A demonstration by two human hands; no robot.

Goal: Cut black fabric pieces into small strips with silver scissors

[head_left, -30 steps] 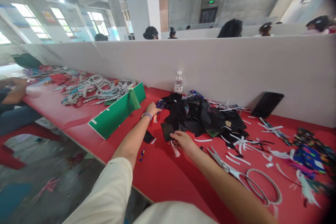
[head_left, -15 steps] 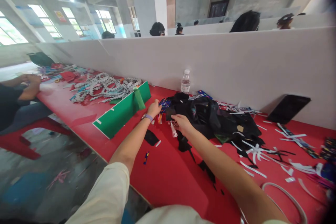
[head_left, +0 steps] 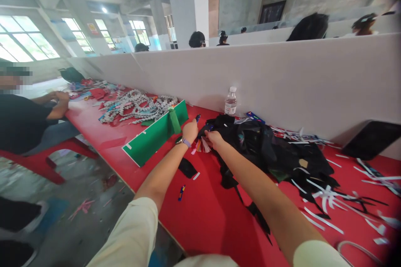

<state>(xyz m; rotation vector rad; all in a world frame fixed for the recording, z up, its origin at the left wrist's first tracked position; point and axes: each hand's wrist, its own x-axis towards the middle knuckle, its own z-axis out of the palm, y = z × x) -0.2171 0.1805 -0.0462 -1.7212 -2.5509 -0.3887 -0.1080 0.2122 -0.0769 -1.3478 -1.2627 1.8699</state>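
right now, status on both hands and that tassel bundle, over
Left hand shut on tassel bundle. Right hand pinching its strands. Black scrap pile alongside; green board left of the hands.

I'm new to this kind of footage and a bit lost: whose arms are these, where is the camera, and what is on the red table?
The camera sits on a person's head and looks down their own arms. Their left hand and right hand meet over small fringed paper pieces and seem to pinch them. On the red table lie a heap of black scraps, white strips, a green board and a water bottle. Another person sits far left.
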